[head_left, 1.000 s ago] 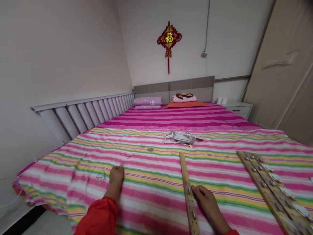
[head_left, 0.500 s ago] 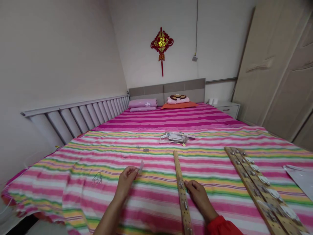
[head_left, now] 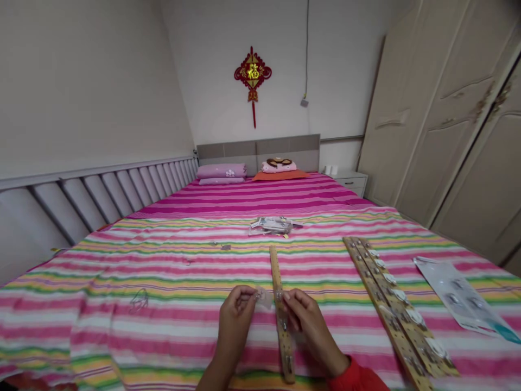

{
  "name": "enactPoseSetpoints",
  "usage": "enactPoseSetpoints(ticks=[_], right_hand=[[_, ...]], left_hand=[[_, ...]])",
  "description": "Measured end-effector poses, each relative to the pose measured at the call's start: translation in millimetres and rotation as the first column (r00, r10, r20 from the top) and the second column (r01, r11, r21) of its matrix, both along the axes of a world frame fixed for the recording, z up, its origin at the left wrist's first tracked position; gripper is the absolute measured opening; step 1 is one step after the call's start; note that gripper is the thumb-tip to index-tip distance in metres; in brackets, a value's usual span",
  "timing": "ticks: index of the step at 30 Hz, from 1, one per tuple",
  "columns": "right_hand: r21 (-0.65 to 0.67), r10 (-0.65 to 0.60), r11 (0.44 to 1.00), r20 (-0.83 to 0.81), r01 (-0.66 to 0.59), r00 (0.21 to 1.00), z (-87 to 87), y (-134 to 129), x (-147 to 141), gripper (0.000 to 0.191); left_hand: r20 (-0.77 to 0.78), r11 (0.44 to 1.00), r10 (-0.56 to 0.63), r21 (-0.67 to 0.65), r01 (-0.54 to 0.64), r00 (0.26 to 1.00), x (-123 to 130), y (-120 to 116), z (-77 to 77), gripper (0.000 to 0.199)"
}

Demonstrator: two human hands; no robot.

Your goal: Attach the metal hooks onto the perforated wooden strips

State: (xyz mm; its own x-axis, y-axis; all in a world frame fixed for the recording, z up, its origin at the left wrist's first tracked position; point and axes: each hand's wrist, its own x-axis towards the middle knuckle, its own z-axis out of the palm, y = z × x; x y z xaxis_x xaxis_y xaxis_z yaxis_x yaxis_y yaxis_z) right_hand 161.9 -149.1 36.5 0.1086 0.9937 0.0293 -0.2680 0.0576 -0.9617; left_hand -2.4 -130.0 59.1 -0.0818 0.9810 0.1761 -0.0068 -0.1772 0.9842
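My left hand (head_left: 239,307) pinches a small clear plastic piece (head_left: 264,298), held just left of a narrow wooden strip (head_left: 274,266). The strip lies lengthwise on the striped sheet, has rows of holes, and carries several small shiny metal pieces (head_left: 288,363). My right hand (head_left: 303,312) is closed at the strip's right edge, thumb and fingertips gripping it beside the upper metal piece. Whether a loose part is also between those fingers cannot be made out.
Two longer wooden strips (head_left: 376,288) with metal pieces and white discs lie to the right, beside a clear blister pack (head_left: 464,298). Plastic-wrapped items (head_left: 274,225) rest farther up the striped sheet (head_left: 171,336). Thin wire-like loops (head_left: 139,300) and small grey bits (head_left: 226,247) lie left.
My left hand has moved right with the clear plastic piece, close to the strip. My right hand stays at the strip. The view has shifted right, showing more of the blister pack.
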Motion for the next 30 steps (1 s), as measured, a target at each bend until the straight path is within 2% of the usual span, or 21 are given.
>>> enactPoseSetpoints(ticks=[3, 7, 9, 13, 17, 22, 26, 30], right_hand=[[0.039, -0.056, 0.998, -0.012, 0.056, 0.998, 3.1, -14, -10, 0.040], [0.026, -0.113, 0.993, 0.005, 0.113, 0.994, -7.3, -19, -19, 0.041], [-0.002, -0.141, 0.990, -0.009, 0.141, 0.990, -11.0, -17, -21, 0.041], [-0.005, -0.154, 0.988, -0.060, 0.154, 0.986, -10.8, -16, -18, 0.039], [0.025, -0.160, 0.986, -0.072, 0.162, 0.985, -6.6, -19, -15, 0.036], [0.018, -0.157, 0.987, -0.057, 0.158, 0.986, -0.6, -20, -13, 0.033], [0.056, -0.185, 0.981, -0.013, 0.185, 0.983, 1.3, -10, -3, 0.029], [0.039, -0.171, 0.985, 0.052, 0.169, 0.984, -7.2, 11, 13, 0.026]], left_hand=[[0.230, 0.989, 0.113, -0.124, -0.086, 0.967, 16, -2, -7.0, 0.029], [0.503, 0.946, 0.197, -0.322, -0.029, 0.841, 36, -9, -16.1, 0.041], [0.554, 0.941, 0.190, -0.337, 0.010, 0.810, 43, -14, -16.6, 0.042], [0.585, 0.944, 0.158, -0.325, 0.052, 0.795, 51, -24, -14.5, 0.042], [0.567, 0.943, 0.135, -0.326, 0.071, 0.812, 55, -28, -21.9, 0.042], [0.425, 0.955, 0.080, -0.292, 0.053, 0.901, 60, -30, -33.7, 0.037], [0.272, 0.966, -0.042, -0.235, 0.109, 0.961, 55, -26, -26.4, 0.037], [0.120, 0.988, -0.051, -0.141, 0.068, 0.992, 41, -2, -16.0, 0.032]])
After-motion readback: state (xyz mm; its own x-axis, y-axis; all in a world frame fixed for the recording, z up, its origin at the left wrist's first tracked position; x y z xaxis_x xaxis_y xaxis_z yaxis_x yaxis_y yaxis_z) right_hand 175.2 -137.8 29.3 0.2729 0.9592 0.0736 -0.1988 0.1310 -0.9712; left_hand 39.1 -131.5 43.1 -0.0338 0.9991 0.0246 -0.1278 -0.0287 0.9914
